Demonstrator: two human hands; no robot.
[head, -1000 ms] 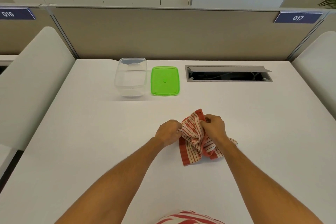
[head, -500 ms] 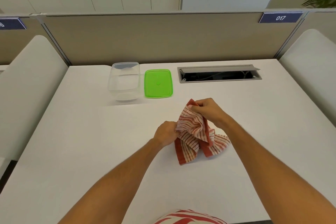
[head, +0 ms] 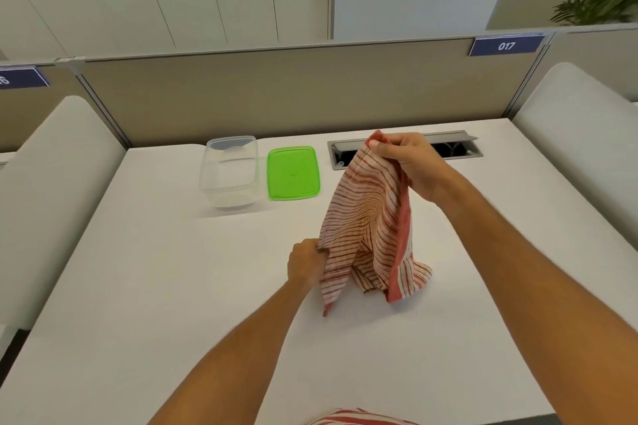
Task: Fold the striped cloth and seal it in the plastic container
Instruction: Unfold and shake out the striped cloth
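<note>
I record the striped cloth [head: 371,228] held up over the middle of the white desk [head: 172,286]. It is a thin woven cloth, cream with narrow red-brown stripes and a broad solid red band along one edge, which runs down the right side of the hanging fabric. It is unfolded but bunched, forming a rough cone: narrow at the top, spreading at the bottom, with the stripes curving around a crease near its centre. Its lower corners trail close to the desk surface; I cannot tell whether they touch it.

The right hand [head: 411,162] is raised and pinches the top corner of the cloth between thumb and fingers, clamped firmly on the fabric. The left hand [head: 307,262] sits low beside the desk surface, closed on the cloth's left edge at about mid-height. The two hands are well apart, one high and one low, with the cloth stretched between them.

The clear plastic container [head: 229,171] stands open and upright at the far side of the desk, left of the cloth and well apart from it. Its green lid [head: 293,172] lies flat just beside it on the right, not touching the cloth. A grey cable hatch [head: 459,148] is set into the desk behind the right hand. A beige partition [head: 276,93] bounds the desk's far edge.
</note>
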